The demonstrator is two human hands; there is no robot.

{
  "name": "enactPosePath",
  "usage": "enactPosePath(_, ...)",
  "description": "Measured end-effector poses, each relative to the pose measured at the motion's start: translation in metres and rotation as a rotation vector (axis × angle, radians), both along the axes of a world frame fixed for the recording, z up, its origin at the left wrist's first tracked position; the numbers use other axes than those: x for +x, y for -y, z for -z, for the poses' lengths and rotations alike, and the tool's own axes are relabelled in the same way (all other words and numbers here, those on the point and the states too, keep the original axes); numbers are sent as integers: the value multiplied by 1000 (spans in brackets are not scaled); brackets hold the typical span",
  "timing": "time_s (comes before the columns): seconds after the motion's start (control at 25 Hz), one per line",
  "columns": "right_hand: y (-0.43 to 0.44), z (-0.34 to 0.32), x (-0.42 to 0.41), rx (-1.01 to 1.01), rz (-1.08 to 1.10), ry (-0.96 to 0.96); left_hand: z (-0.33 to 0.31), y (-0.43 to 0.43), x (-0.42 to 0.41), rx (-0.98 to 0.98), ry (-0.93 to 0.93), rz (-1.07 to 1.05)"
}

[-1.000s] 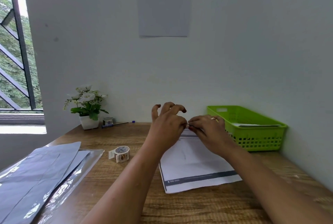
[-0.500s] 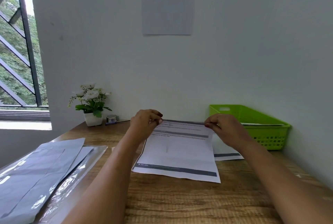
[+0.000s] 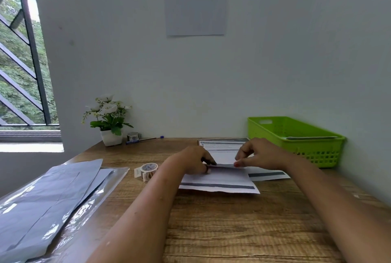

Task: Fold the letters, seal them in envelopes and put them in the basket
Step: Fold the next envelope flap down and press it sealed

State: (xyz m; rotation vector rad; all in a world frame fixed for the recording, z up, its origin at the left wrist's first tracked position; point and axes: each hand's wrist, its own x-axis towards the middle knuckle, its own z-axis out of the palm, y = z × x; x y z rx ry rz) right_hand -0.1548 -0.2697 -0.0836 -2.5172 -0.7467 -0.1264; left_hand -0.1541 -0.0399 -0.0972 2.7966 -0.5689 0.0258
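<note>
A white letter (image 3: 220,180) with a dark band near its front edge lies on the wooden desk, its far part folded over toward me. My left hand (image 3: 194,162) pinches the folded edge at its left end. My right hand (image 3: 258,156) pinches the same edge at its right end. More printed letters (image 3: 222,146) lie flat behind and under it. Grey envelopes (image 3: 48,195) in clear plastic lie at the left. The green basket (image 3: 296,142) stands at the right against the wall, with a flat sheet or envelope inside.
A roll of tape (image 3: 148,169) sits on the desk left of my left hand. A small potted plant (image 3: 109,121), a second tape roll (image 3: 133,135) and a pen (image 3: 141,140) stand at the back left. The wall is close behind and on the right.
The top letter was lifted off the pile and pulled toward me. Its far edge has since been brought down and forward, and both hands now hold it low over the sheet.
</note>
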Motion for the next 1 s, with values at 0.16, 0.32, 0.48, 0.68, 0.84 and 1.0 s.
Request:
enactPosePath(0.16,-7,6,3,-20,21,-26,6,1,-1,-94,-161,-32)
enactPosePath(0.32,-7,15,4,-273,130,-63,8,-4,0,-100,-197,-70)
enactPosePath(0.48,-12,21,5,-297,142,-129,11,-14,-1,-18,-178,-154)
enactPosePath(0.68,-17,21,4,-65,137,-74,11,-10,-1,-74,-115,-134)
enactPosePath(0.84,-9,9,2,372,136,-154,0,-11,-5,-9,106,-189)
enactPosePath(1.0,4,-4,2,702,159,-151,-20,-7,-8,-212,365,-144)
